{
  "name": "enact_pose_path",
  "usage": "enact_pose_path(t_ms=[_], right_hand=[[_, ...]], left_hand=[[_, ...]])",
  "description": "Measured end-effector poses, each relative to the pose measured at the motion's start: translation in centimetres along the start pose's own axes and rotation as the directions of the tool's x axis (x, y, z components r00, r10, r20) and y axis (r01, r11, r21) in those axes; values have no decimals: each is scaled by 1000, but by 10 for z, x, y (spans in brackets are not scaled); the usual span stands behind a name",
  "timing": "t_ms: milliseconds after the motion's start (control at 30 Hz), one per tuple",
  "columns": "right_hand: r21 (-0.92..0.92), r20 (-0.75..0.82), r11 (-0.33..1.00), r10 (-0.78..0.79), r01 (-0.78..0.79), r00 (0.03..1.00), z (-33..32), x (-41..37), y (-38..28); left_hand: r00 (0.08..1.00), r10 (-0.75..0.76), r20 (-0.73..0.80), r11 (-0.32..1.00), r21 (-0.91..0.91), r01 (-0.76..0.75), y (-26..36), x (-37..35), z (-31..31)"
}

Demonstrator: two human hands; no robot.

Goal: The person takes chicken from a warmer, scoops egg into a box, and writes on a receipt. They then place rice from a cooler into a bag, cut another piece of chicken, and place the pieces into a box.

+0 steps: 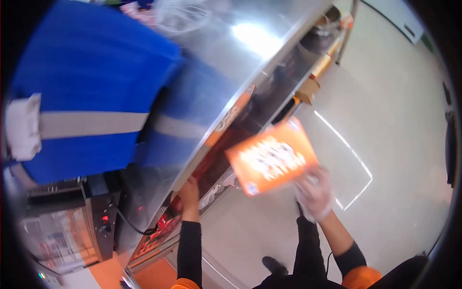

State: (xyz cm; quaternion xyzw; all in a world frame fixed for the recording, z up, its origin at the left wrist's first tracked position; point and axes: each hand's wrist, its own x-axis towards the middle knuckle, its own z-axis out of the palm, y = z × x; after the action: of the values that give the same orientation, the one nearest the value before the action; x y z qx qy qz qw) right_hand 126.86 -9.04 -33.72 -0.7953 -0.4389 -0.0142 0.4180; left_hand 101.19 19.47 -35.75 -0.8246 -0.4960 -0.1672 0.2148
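My right hand (315,191), in a clear plastic glove, is closed on the lower right corner of an orange printed carton (301,139). Blurred white lettering covers its face, so whether it is folded flat or a full box is hard to tell. The carton is tilted over the floor beside a steel counter (211,82). My left hand (189,192) is at the counter's edge, by the shelf underneath; its fingers are mostly hidden, and I cannot make out whether they hold anything.
A blue insulated bag (91,62) with a grey strap sits on the counter. A lit appliance (62,231) with a red indicator and a cable stands at lower left. Packages and a small brown box (307,91) fill the shelf (284,103) under the counter. Pale floor (385,120) lies right.
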Motion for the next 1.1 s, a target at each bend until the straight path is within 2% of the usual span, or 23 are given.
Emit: enact_pose_path(t_ms=[67,100,133,167,200,233,267,300,333,367,400,500,567,667,733,767,800,867,900,933,1000,1067,1100], right_hand=[[-65,25,995,77,-76,997,-38,-45,4],[-141,55,986,99,-90,994,-53,-66,5],[-110,138,978,190,-176,972,-69,-87,7],[-145,136,985,112,-92,984,-85,-100,3],[-188,199,976,146,-109,969,-100,-121,-1],[-208,267,978,77,-21,960,-113,-132,-3],[-163,287,987,53,-5,957,-119,-143,-11],[-145,539,988,33,54,842,-134,-158,-8],[-2,572,959,235,-285,786,-140,-155,-39],[52,562,947,-289,315,775,-119,-189,6],[94,662,967,-240,238,710,-116,-180,-19],[267,715,883,-450,385,536,-56,-163,-105],[428,663,757,-635,494,397,-1,-169,-178],[663,446,473,-872,580,202,77,-226,-301],[766,274,308,-950,564,147,111,-279,-389],[793,266,302,-953,529,146,78,-300,-466],[818,259,296,-955,494,144,44,-320,-544],[836,232,239,-970,494,77,35,-373,-640],[899,111,138,-990,417,87,38,-402,-681],[946,-12,24,-994,323,110,41,-435,-723],[972,-24,0,-995,234,98,19,-491,-793],[990,-56,-47,-996,132,64,29,-547,-854],[980,-97,-93,-995,178,13,33,-569,-884]], left_hand=[[998,65,8,998,-5,-65,13,-33,-21],[977,182,-109,982,-40,-187,22,-51,-40],[980,172,97,973,-174,-154,13,-93,-39],[954,79,290,986,-166,-32,30,-110,-78],[925,270,267,952,72,-298,24,-157,-92],[868,171,465,979,-182,-96,29,-171,-137],[877,211,433,965,-236,-115,16,-209,-159],[868,264,421,930,-348,-114,-1,-229,-195],[863,205,462,919,-394,-8,-20,-256,-226],[852,148,502,895,-434,101,-43,-284,-256],[846,65,530,895,-406,185,-65,-310,-287],[810,-228,540,839,-314,445,-125,-386,-383],[782,-421,459,775,-267,573,-155,-431,-451],[633,-695,341,595,-220,773,-190,-498,-546],[525,-816,244,489,-196,850,-205,-542,-596],[469,-861,197,434,-195,879,-211,-563,-620],[423,-898,121,394,-206,896,-216,-580,-641],[324,-946,-34,323,-220,920,-228,-616,-681],[230,-971,-56,237,-199,951,-229,-632,-696],[204,-974,-102,223,-232,947,-234,-646,-711],[129,-971,-201,183,-281,942,-241,-669,-739],[78,-956,-281,158,-272,949,-260,-677,-765],[54,-950,-307,138,-258,956,-273,-684,-772]])
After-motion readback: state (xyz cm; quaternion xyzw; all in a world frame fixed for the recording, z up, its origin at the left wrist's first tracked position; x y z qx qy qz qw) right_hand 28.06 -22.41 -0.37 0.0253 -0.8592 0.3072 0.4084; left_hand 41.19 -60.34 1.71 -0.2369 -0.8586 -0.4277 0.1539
